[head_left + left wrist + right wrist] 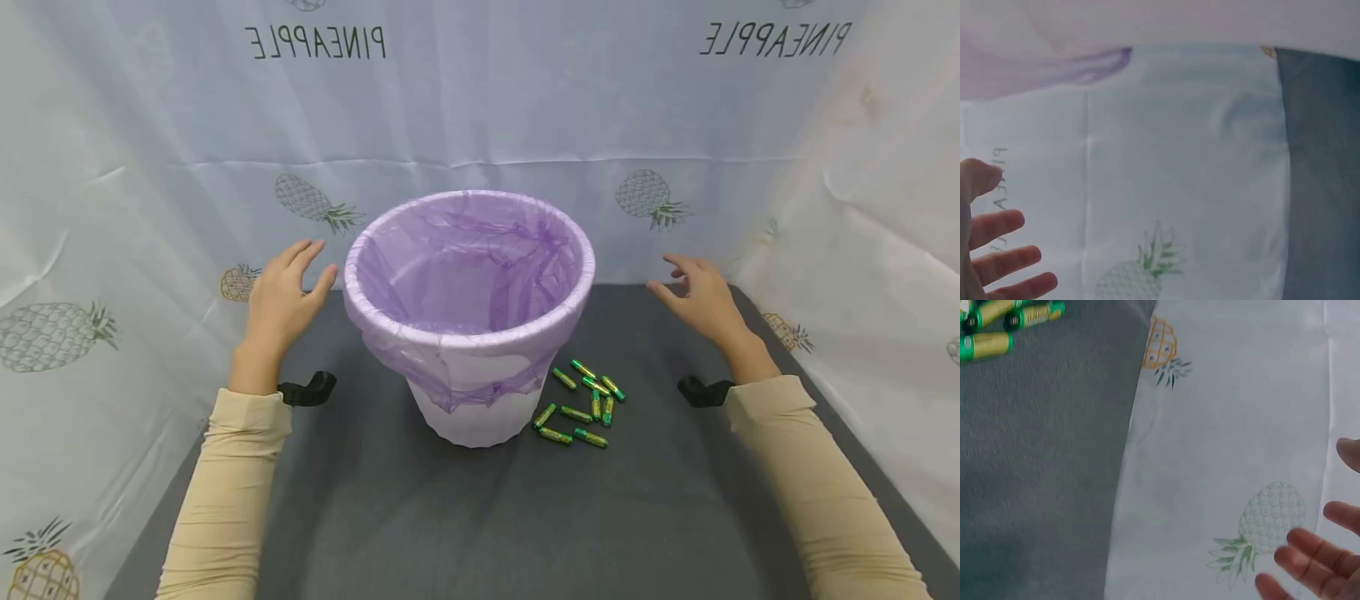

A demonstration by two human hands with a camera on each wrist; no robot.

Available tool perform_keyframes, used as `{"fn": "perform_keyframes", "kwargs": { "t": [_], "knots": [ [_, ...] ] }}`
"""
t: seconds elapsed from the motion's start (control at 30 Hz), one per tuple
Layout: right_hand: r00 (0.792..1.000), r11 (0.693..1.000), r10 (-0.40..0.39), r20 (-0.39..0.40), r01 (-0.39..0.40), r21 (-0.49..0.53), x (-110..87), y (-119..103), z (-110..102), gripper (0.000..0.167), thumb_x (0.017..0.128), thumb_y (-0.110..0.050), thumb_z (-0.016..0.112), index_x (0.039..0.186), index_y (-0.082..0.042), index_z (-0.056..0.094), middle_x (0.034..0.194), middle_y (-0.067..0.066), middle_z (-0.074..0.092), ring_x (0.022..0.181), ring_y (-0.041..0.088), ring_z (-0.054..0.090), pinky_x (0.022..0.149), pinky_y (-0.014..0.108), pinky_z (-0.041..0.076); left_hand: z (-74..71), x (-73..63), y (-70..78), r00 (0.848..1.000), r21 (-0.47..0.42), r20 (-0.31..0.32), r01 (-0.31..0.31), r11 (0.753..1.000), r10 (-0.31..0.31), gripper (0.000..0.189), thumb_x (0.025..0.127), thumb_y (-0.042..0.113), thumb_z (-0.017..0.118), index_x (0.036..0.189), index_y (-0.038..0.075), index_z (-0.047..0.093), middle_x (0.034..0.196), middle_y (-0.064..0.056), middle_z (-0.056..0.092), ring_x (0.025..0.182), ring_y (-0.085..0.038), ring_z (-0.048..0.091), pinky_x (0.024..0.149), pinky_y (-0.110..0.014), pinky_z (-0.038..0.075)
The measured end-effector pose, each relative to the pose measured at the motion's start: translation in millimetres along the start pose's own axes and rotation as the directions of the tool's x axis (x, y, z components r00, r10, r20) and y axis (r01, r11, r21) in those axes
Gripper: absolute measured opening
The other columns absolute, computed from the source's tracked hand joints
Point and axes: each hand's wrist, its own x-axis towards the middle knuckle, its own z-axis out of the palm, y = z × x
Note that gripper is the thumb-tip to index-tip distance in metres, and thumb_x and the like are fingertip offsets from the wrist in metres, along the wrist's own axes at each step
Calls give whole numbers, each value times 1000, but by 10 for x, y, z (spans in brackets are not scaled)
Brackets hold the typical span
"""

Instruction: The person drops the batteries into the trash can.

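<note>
A white bin (480, 421) lined with a purple plastic bag (465, 287) stands upright in the middle of the dark table. Close to its right side lie several green and gold batteries (576, 414), loosely scattered. To the left of the bin, my left hand (281, 300) is raised, its fingers spread and holding nothing; the left wrist view also shows these fingers (1007, 262). My right hand (701, 300) hovers to the right, beyond the batteries, with relaxed fingers and nothing in them. Several batteries (1038, 315) appear at the upper left corner of the right wrist view.
A dark grey cloth (480, 533) covers the table. White curtains (480, 100) printed with pineapples and mirrored lettering hang behind it and along both sides. Black straps with small dark mounts (309, 389) sit at both wrists.
</note>
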Motion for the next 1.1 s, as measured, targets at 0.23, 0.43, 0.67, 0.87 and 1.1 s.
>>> {"fn": "perform_keyframes", "kwargs": {
  "t": [0.23,0.43,0.67,0.87,1.1],
  "knots": [
    [995,997,-47,-92,53,61,-160,-3,177,48,94,-24,60,132,4,52,94,25,61,77,25,59,66,38,46,116,-174,158,966,-294,-252,-133,947,58,40,98,23,50,134,6,56,139,-17,55,129,-33,50,111,-46,36],
    [991,990,-55,-122,70,126,-257,-7,297,38,92,-20,63,124,1,60,87,18,64,68,-17,41,63,16,40,158,-346,299,939,-501,-345,-181,847,-3,35,99,15,48,131,6,59,132,-14,60,113,5,53,96,-13,37],
    [998,977,-28,-62,41,211,-374,39,437,34,93,-20,61,122,-1,62,87,14,63,67,-14,47,60,19,43,162,-535,451,925,-644,-380,-249,723,-20,35,99,12,46,131,2,57,121,19,62,115,6,55,96,-12,39],
    [996,948,-10,90,-19,317,-518,123,558,35,95,-19,59,127,-4,59,88,0,60,66,-4,50,58,23,42,222,-628,561,925,-752,-376,-266,603,-61,38,99,12,45,134,2,54,126,19,61,121,-1,55,102,-14,40],
    [981,880,-123,152,37,474,-616,278,776,33,93,-8,58,125,1,58,80,-15,56,61,12,50,55,25,39,299,-692,626,930,-821,-365,-303,485,-38,42,97,8,45,138,2,49,134,12,58,129,-4,50,109,-16,36]
  ]
}}
